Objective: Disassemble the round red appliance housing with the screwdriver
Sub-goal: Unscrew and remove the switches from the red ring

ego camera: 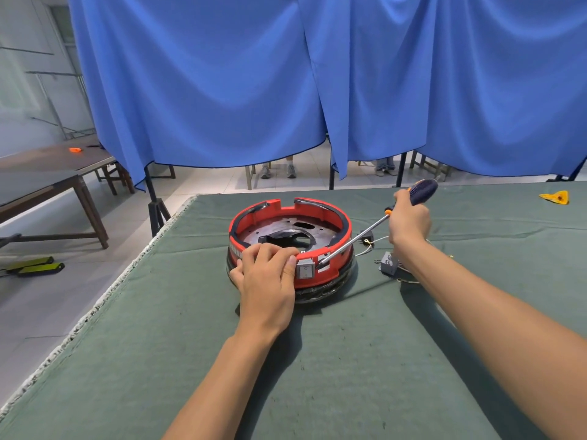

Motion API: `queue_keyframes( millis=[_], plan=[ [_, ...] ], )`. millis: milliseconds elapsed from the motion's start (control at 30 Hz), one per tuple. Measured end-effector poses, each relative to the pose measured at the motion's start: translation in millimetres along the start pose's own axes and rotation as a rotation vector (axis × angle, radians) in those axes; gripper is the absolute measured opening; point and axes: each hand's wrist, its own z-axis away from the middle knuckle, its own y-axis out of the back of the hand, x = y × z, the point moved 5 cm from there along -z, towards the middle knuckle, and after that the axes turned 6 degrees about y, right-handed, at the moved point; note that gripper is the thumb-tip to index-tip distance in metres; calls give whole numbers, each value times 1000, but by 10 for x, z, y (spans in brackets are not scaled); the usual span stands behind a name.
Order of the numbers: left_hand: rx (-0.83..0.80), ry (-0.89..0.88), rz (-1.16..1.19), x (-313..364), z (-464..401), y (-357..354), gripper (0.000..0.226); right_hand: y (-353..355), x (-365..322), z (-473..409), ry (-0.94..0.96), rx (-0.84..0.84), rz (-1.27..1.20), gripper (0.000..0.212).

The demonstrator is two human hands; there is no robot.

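Left grip (pixel 266 274) curled over red housing (pixel 341 223) rim on desk (pixel 349 360); right grip (pixel 408 219) wrapped around screwdriver (pixel 370 231), tip beside switch (pixel 305 270).

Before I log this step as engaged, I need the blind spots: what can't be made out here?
Head view only:
- Screwdriver tip and any screw: too small, shadowed at the red housing wall.
- Housing's near-left rim: covered by the left hand.
- Handle middle: wrapped by the right hand.
- Grey part: partly behind the right forearm.
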Motion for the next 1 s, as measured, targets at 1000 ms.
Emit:
queue_keyframes(
  millis=[1000],
  plan=[
    [94,-23,-174,71,29,-37,33,705,328,635,7,381,-287,35]
  ],
)
